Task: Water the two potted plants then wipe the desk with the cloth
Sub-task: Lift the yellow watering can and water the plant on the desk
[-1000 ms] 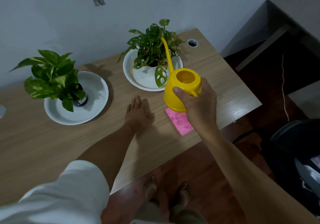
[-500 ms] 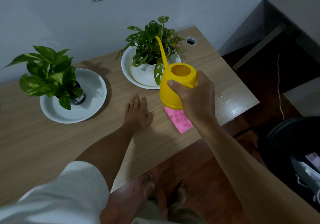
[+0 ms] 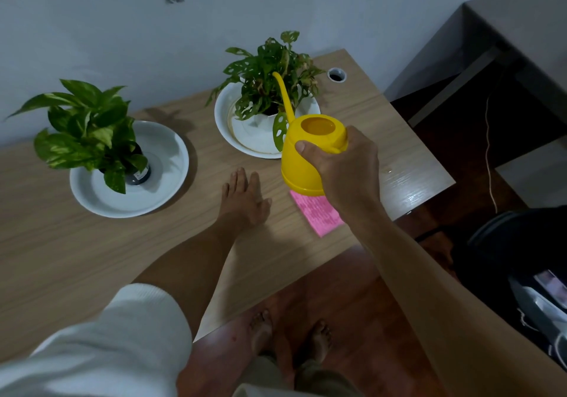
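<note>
My right hand [image 3: 345,169] grips the handle of a yellow watering can [image 3: 302,163], held above the desk with its long spout reaching into the right potted plant [image 3: 270,80]. That plant stands in a white pot on a white saucer [image 3: 224,120]. The left potted plant [image 3: 86,129] sits in a dark pot on another white saucer [image 3: 165,157]. A pink cloth [image 3: 319,212] lies flat on the desk, partly under the can. My left hand [image 3: 245,200] rests palm down on the wooden desk [image 3: 76,258], fingers together and extended.
A cable hole [image 3: 336,75] sits at the desk's back right corner. The wall runs right behind the plants. Right of the desk stand a grey table [image 3: 521,28], a hanging cord [image 3: 487,157] and a dark chair [image 3: 521,258]. My bare feet are on the wooden floor [image 3: 352,304].
The can stays at the right plant with its spout among the leaves; my right hand has barely shifted. My left hand has not moved. The view has drifted slightly.
</note>
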Demonstrator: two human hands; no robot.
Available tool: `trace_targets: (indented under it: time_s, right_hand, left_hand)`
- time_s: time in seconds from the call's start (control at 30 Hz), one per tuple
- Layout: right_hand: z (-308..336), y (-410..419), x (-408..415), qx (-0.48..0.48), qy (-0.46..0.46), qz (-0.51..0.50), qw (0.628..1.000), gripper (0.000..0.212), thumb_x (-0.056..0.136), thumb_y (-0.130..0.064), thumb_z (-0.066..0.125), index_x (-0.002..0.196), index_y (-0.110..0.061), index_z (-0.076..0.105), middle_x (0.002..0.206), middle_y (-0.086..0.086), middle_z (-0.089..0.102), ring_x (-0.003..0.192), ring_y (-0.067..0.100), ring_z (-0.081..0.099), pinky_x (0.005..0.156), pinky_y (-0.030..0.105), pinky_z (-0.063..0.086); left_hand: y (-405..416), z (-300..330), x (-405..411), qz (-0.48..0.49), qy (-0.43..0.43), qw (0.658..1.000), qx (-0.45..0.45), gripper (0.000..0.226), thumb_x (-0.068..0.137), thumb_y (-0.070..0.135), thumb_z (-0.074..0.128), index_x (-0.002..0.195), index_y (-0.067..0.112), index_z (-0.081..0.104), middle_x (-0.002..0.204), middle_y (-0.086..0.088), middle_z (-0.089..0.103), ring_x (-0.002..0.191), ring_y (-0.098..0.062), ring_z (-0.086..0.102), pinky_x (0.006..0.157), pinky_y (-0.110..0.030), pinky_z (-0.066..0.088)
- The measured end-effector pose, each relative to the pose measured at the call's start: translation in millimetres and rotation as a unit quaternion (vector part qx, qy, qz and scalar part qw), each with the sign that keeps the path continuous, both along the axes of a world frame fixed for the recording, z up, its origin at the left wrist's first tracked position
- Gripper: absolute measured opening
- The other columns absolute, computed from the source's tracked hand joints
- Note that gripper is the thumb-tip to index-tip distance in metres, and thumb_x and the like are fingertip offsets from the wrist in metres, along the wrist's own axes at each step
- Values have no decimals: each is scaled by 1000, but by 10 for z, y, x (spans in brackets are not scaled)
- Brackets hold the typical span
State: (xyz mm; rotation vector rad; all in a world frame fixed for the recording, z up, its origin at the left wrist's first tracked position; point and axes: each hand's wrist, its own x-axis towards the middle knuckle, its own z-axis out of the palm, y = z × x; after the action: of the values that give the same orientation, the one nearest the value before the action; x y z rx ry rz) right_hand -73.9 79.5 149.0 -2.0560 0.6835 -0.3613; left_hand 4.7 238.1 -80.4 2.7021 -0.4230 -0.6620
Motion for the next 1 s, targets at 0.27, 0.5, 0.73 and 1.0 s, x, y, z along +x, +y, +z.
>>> trace_targets:
  time_s: [0.27,0.5,0.73,1.0]
  right_hand:
    - [11,-8,84,-11,-2,-5,1000,59,75,-52,88,113,-12,69,106,1,73,96,20,68,84,40,58]
    - [2,-16,129,-8,-2,-13,1000,61,75,-52,88,114,-10,69,108,3,73,98,23,68,84,41,59]
    - [0,-37,156,-1,-3,-33,999,58,74,-50,89,111,-9,69,105,4,73,95,22,68,83,42,59]
    - [3,-39,166,7,-5,-30,1000,57,76,-49,89,112,-9,69,106,2,72,93,18,66,77,35,53]
  left_hand:
    - [11,-2,11,-5,4,1000,3,87,99,60,42,165,21,3,171,-18,-13,159,-34,-15,127,-52,-2]
    - [8,8,6,-3,1,1000,-1,87,98,60,43,165,20,5,172,-18,-12,159,-34,-14,126,-52,-2]
    - [10,16,8,-3,5,1000,0,87,98,59,43,165,21,4,171,-17,-14,159,-34,-15,127,-52,-2]
    - [9,38,-8,-4,2,1000,-6,85,99,57,44,165,19,5,171,-19,-12,159,-35,-13,127,-53,-1]
